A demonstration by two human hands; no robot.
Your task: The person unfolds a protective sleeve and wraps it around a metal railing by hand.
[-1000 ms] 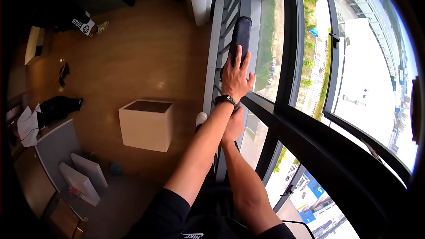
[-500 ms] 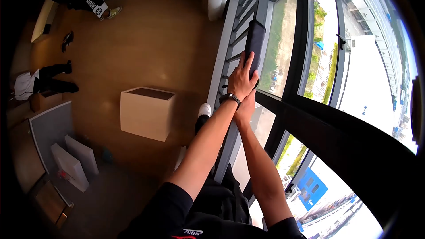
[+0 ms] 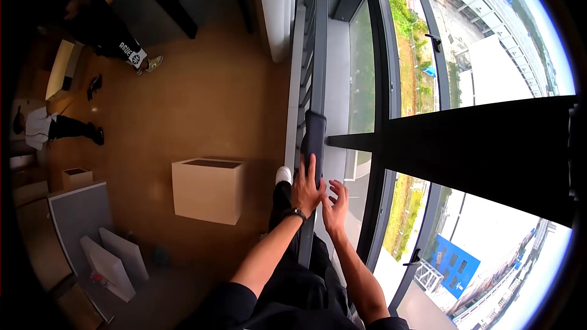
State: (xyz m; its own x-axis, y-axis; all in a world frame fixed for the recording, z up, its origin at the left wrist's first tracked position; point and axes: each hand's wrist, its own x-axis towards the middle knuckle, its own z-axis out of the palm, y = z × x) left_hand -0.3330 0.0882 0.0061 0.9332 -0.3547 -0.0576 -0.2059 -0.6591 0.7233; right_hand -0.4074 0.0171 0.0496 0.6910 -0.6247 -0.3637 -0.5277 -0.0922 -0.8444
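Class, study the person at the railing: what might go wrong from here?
1. The dark object lies along the narrow rail; unless it is fastened, which I cannot tell, it might slide off.
2. The left hand lies on it, but the right hand does not appear to grip it, so control may be weak.
3. The pale box on the floor might trip someone.

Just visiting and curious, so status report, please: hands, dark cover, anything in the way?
Left hand on dark cover, fingers extended. Right hand beside it, fingers loosely bent. Cover lies along rail. Nothing visibly in the way.
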